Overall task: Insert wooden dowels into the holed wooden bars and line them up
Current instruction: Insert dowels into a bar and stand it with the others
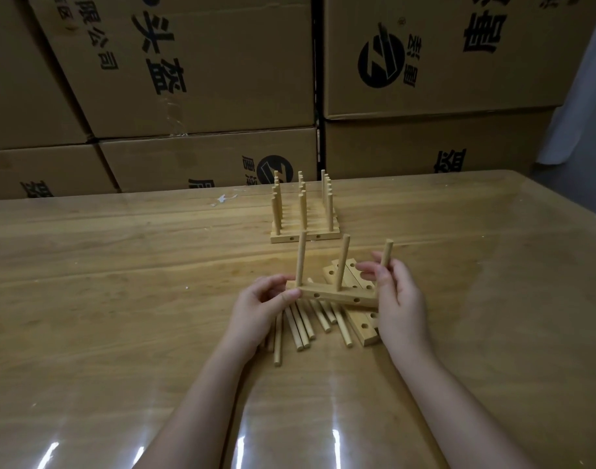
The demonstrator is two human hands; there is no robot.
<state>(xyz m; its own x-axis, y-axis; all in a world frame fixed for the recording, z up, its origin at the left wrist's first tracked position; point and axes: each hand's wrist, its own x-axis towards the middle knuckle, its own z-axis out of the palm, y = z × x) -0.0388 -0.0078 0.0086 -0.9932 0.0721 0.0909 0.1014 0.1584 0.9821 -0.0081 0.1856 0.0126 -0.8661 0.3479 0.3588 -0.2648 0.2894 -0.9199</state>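
My left hand (pixel 259 308) pinches the left end of a holed wooden bar (pixel 337 296), held just above the table. Two dowels stand upright in the bar, one (pixel 300 258) at its left end and one (pixel 342 262) near its middle. My right hand (pixel 396 292) grips a third dowel (pixel 387 253) upright at the bar's right end; its lower end is hidden by my fingers. Loose dowels (pixel 301 324) lie under the bar. Spare holed bars (pixel 366 328) lie under and behind it. A lined-up row of finished bars with dowels (pixel 305 216) stands farther back.
The wooden table (pixel 120 265) has a glossy clear cover with glare near its front. Stacked cardboard boxes (pixel 205 79) form a wall right behind the table's far edge. Small white scraps (pixel 222 199) lie left of the finished row.
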